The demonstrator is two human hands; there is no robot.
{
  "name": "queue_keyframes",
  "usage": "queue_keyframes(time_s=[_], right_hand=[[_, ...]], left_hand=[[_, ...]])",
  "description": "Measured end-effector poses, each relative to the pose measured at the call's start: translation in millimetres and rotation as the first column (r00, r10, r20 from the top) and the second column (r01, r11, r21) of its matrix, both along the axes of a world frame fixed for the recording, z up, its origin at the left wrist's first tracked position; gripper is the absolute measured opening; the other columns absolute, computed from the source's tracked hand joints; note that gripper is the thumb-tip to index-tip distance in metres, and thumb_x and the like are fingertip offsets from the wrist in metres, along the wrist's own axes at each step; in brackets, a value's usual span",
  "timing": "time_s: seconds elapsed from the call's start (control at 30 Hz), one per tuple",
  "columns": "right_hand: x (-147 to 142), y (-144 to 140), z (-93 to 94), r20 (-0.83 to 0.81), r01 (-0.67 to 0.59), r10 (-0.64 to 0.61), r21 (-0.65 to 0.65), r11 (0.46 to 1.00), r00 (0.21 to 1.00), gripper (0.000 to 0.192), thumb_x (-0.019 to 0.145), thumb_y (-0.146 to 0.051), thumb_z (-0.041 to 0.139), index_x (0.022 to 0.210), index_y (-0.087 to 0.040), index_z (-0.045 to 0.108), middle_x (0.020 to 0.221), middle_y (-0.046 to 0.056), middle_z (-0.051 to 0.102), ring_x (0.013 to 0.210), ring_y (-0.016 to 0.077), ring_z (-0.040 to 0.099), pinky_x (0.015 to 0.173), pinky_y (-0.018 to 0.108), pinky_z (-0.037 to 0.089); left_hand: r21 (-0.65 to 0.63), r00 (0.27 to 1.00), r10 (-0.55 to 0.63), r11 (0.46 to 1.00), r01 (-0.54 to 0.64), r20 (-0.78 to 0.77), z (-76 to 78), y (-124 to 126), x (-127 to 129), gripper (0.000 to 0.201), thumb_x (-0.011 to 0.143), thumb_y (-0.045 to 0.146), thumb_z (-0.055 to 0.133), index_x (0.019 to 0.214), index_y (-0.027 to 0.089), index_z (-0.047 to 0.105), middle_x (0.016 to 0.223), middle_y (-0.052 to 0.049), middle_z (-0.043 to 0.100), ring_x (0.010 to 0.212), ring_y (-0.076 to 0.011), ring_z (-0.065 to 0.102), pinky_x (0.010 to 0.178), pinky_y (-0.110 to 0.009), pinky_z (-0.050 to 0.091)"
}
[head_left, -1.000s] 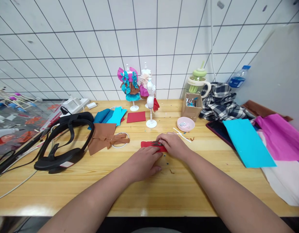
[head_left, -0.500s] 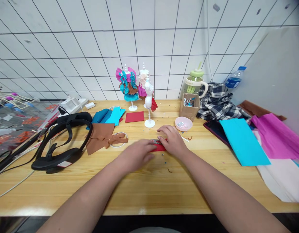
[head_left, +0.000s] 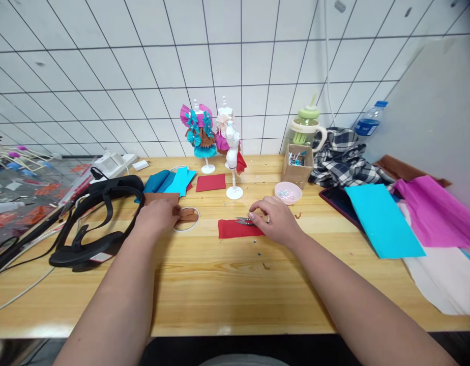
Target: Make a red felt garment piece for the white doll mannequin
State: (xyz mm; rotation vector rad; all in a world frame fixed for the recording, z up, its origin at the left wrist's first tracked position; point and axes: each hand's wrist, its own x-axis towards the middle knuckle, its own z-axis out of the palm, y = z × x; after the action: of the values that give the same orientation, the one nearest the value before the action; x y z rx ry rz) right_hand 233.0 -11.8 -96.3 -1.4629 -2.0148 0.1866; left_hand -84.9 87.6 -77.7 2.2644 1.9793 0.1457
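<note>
On the left, my left hand is closed over a brown cloth strip tied like a bow, its fingertips turned down and partly hidden. Under that hand lies a flat brown cloth piece, and the strip's end crosses a white ring. A folded red cloth rests on the table in front of me. My right hand has its fingers round a pair of small metal thread snips, whose blades point left above the red cloth.
Small mannequins, one bare, stand behind. A pink bowl and cardboard box sit at the right, with turquoise cloth further over. A black headset lies left; a flat red piece lies behind.
My left hand has moved left from the red cloth to the brown strip. The red cloth is now more exposed. My right hand stays by the snips, nearly unmoved.
</note>
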Motion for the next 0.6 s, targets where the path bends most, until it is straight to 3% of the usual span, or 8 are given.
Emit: queue_keyframes(time_s=[0.07,0.17,0.27,0.37,0.43,0.47,0.53,0.6], right_hand=[[-1,1,-2.2,0.017,-0.003,0.003,0.005,1.000,1.000,0.026,0.092,-0.040,0.052,0.087,-0.019,0.067,0.079,0.005,0.061,0.079,0.0194,0.052,0.073,0.031,0.035],[0,2,-2.9,0.021,0.000,0.000,0.010,1.000,1.000,0.025,0.092,-0.038,0.052,0.086,-0.019,0.067,0.077,0.004,0.060,0.079,0.0194,0.052,0.073,0.032,0.035],[2,3,-2.5,0.023,0.010,-0.010,0.008,1.000,1.000,0.025,0.093,-0.036,0.051,0.085,-0.019,0.067,0.077,0.004,0.060,0.079,0.0192,0.051,0.072,0.032,0.035],[2,3,-3.4,0.027,0.006,-0.006,0.012,1.000,1.000,0.024,0.094,-0.034,0.050,0.084,-0.019,0.067,0.077,0.004,0.061,0.078,0.0189,0.051,0.073,0.032,0.035],[1,4,-4.5,0.029,-0.003,0.003,0.015,1.000,1.000,0.023,0.094,-0.032,0.051,0.085,-0.019,0.067,0.079,0.005,0.062,0.078,0.0187,0.052,0.073,0.032,0.035],[1,4,-5.1,0.031,-0.006,0.005,0.016,1.000,1.000,0.022,0.093,-0.031,0.051,0.085,-0.019,0.067,0.079,0.005,0.062,0.078,0.0187,0.052,0.073,0.031,0.035],[1,4,-5.9,0.035,-0.009,0.008,0.017,1.000,0.999,0.020,0.093,-0.030,0.051,0.086,-0.019,0.067,0.080,0.005,0.063,0.078,0.0185,0.052,0.072,0.031,0.035],[1,5,-6.4,0.037,-0.013,0.013,0.017,1.000,0.999,0.019,0.093,-0.028,0.051,0.086,-0.019,0.067,0.081,0.005,0.063,0.078,0.0182,0.052,0.073,0.031,0.036]], left_hand=[[-0.033,0.996,0.045,0.998,-0.047,-0.072,6.0,-3,1,0.020,0.079,0.036,0.058,0.082,0.019,0.069,0.071,-0.005,0.065,0.073,-0.0246,0.063,0.069,-0.038,0.045],[0.031,0.986,0.160,0.987,-0.158,-0.047,17.7,-9,2,0.035,0.084,0.050,0.051,0.097,0.023,0.069,0.070,-0.005,0.065,0.070,-0.0261,0.061,0.063,-0.037,0.045],[0.235,0.973,0.233,0.945,-0.226,-0.001,25.9,-15,1,0.041,0.087,0.053,0.046,0.104,0.023,0.069,0.085,-0.008,0.064,0.082,-0.0306,0.061,0.066,-0.040,0.047],[0.459,0.971,0.238,0.862,-0.216,0.011,28.1,-18,0,0.039,0.090,0.041,0.043,0.115,0.021,0.066,0.108,-0.012,0.059,0.103,-0.0373,0.054,0.080,-0.049,0.048],[0.487,0.969,0.248,0.845,-0.222,0.012,27.1,-17,2,0.039,0.086,0.037,0.049,0.119,0.021,0.064,0.118,-0.014,0.054,0.110,-0.0408,0.049,0.086,-0.055,0.046],[0.434,0.974,0.224,0.876,-0.210,0.018,25.8,-17,4,0.039,0.084,0.037,0.052,0.117,0.021,0.065,0.116,-0.014,0.055,0.109,-0.0399,0.051,0.085,-0.054,0.046],[0.188,0.993,0.102,0.976,-0.110,0.055,21.4,-15,6,0.033,0.081,0.040,0.055,0.104,0.020,0.069,0.102,-0.012,0.063,0.097,-0.0339,0.058,0.079,-0.045,0.048],[-0.148,0.991,-0.060,0.986,0.077,0.116,14.1,-13,6,0.030,0.077,0.046,0.058,0.089,0.022,0.069,0.086,-0.006,0.067,0.083,-0.0270,0.062,0.069,-0.036,0.047]])
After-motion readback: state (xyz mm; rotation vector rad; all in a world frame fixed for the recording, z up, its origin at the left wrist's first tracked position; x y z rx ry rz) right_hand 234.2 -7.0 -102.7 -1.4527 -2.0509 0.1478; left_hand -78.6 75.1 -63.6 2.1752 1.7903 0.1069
